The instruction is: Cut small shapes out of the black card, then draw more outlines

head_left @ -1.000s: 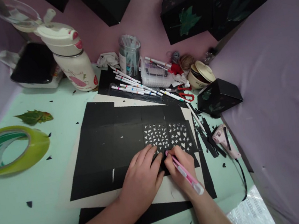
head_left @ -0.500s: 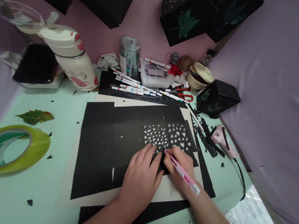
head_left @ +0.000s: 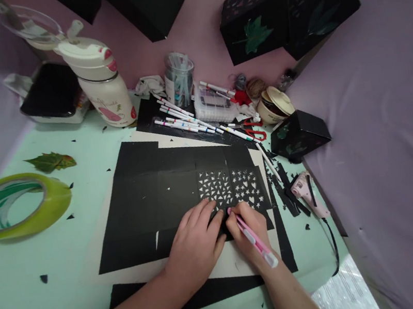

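A large sheet of black card (head_left: 138, 196) lies on white paper (head_left: 223, 261). Two panels at its right are pierced with small cut-outs: triangles on one, stars and hearts on the other. My left hand (head_left: 193, 235) rests flat on the card, fingers spread, with fingertips at the lower edge of the triangle panel. In my right hand (head_left: 249, 223) is a pink craft knife (head_left: 258, 243), gripped like a pen. Its tip meets the card just right of my left fingers, near the line between the two panels. The blade is hidden by my fingers.
Yellow-green tape (head_left: 59, 201) and a leaf (head_left: 51, 161) lie at left. Behind the card are a bottle (head_left: 106, 94), white markers (head_left: 186, 124), red-handled scissors (head_left: 256, 133) and a jar (head_left: 180, 80). A black box (head_left: 299, 134) and a pink glue gun (head_left: 309, 193) stand at right.
My hands and the craft knife keep almost the same place on the card. The view has shifted very slightly.
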`<state>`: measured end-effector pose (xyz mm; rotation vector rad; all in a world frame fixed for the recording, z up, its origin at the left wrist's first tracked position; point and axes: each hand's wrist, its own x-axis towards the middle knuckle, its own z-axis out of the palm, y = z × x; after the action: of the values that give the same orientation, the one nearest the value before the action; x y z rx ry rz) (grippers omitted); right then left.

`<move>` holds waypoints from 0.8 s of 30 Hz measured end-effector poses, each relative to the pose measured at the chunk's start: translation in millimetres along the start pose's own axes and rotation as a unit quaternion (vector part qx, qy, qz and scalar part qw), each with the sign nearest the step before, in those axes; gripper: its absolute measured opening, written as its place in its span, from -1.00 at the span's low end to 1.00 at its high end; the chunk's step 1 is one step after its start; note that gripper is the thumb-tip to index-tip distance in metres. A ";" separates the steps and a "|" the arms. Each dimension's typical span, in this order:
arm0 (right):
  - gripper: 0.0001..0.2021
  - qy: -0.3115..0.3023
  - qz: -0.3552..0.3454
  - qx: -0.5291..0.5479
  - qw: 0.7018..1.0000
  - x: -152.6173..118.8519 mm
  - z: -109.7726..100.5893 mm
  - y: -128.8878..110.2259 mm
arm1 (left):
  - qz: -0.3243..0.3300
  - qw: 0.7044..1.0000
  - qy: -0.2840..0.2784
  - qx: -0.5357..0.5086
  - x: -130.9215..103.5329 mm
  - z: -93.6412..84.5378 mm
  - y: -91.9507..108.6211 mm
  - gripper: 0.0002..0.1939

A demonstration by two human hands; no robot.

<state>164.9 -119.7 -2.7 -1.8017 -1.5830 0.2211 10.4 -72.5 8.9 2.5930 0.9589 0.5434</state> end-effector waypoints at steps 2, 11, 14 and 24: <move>-0.83 0.000 0.004 0.007 1.000 0.3 -0.3 -0.9 | 0.001 1.000 -0.002 -0.001 0.2 0.5 -0.3 -0.63; -0.96 0.031 0.137 0.138 0.980 7.5 -19.1 -3.3 | 0.004 1.000 -0.004 -0.011 0.3 -1.7 -0.6 -0.66; -0.91 -0.029 0.158 0.174 0.972 17.2 -32.7 1.5 | 0.004 1.000 -0.009 -0.017 0.9 -2.1 -1.0 -0.67; -0.89 -0.088 0.125 0.204 0.967 29.5 -33.7 12.9 | -0.001 1.000 -0.015 -0.024 -0.3 -4.0 -0.8 -0.67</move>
<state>200.8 -105.8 23.5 -1.6786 -1.3009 0.7871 7.9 -71.4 11.9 2.5499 0.9284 0.5194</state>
